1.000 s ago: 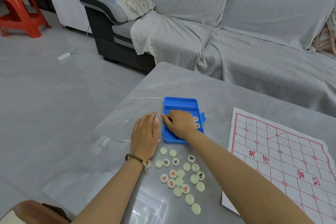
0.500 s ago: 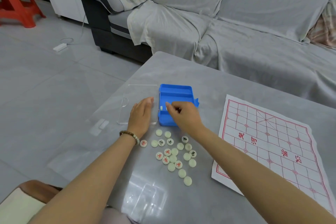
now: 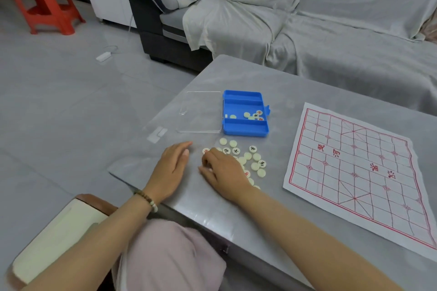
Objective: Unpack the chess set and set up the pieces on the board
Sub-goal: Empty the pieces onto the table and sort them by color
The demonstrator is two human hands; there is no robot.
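On the floor at far left stands a red plastic stool [image 3: 45,4]. On the grey table [image 3: 295,87], the clear lid [image 3: 201,112] lies flat, joined along its right edge to the blue case [image 3: 246,130], which sits open with long compartments; a few pale round discs remain in its middle one, some showing red or black characters.

Nearer the table's front edge, the left hand [image 3: 169,172] rests palm down, fingers extended together and pointing away from the person, holding nothing; a beaded bracelet [image 3: 146,199] circles the wrist. Just to its right, the right hand [image 3: 224,172] lies over the loose chess pieces [image 3: 255,163], knuckles up, fingers curled down onto the left part of the pile. Whether it grips a piece I cannot tell, as the fingertips are hidden under the hand.

The pieces are small cream discs scattered in a cluster just in front of the case, some face up with black or red characters, others blank side up.

Further right, well apart from the pile, the paper board [image 3: 354,172] lies spread flat: white, a red grid, red characters across its middle band, no pieces on it. A grey covered sofa [image 3: 331,19] stands behind the table
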